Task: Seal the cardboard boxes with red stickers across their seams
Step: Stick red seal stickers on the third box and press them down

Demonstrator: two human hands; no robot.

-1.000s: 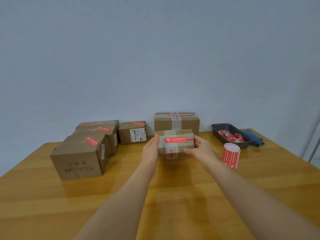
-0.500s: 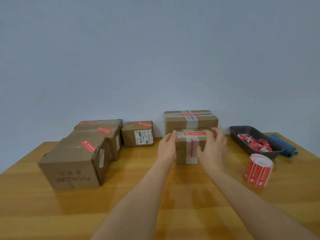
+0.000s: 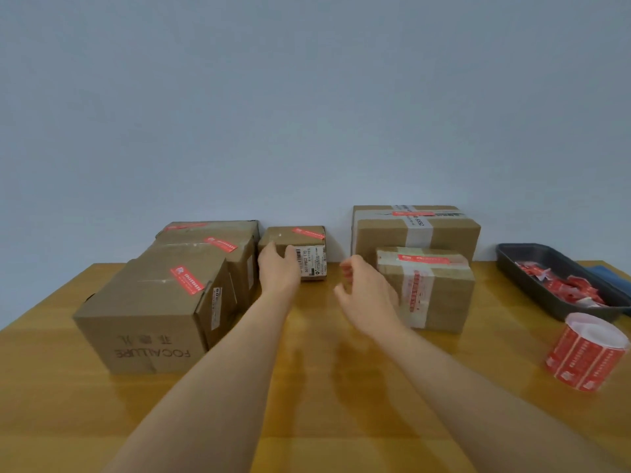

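Observation:
Several cardboard boxes stand on the wooden table (image 3: pixel 341 421), each with a red sticker on top. My left hand (image 3: pixel 278 268) reaches to the small box with a white barcode label (image 3: pixel 309 244) at the back and touches its front left side with fingers spread. My right hand (image 3: pixel 365 295) hovers just left of the taped box (image 3: pixel 444 295), fingers loosely curled, holding nothing. That box carries a red sticker (image 3: pixel 423 259) across its top seam. A roll of red stickers (image 3: pixel 587 353) stands at the right.
A large taped box (image 3: pixel 444 232) sits against the wall behind the taped box. The FOCALLURE box (image 3: pixel 146 322) and two boxes behind it (image 3: pixel 218 240) fill the left. A dark tray (image 3: pixel 512 261) of red scraps and a blue cloth (image 3: pixel 607 271) lie at the far right.
Both hands have let go of the taped box, which now rests on the table before the large box. My left hand moved left to the small labelled box; my right hand drew back.

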